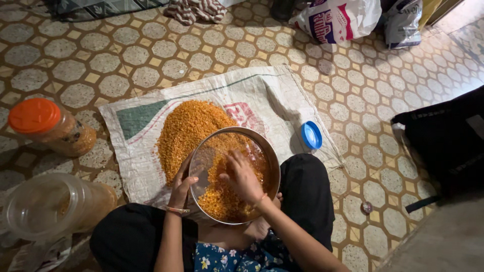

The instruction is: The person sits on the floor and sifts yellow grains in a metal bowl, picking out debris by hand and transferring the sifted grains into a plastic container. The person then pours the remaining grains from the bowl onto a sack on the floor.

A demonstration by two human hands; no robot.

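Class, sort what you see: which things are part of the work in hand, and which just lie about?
In use: left hand, right hand, steel plate, lentils, sack.

Lying about: blue lid, orange-lidded jar, open jar, plastic bags, black bag.

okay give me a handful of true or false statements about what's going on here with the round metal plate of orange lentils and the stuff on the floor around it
1. The right hand rests in the orange lentils on the round metal plate. True.
2. The left hand lies flat on the floor tiles. False: it grips the plate's left rim.
3. A heap of orange lentils lies on the white woven sack spread on the floor. True.
4. The blue round lid is screwed onto a jar. False: it lies loose at the sack's right edge.
5. The plastic jar with the orange lid stands open. False: its lid is on; the clear plastic jar nearer the person is open.
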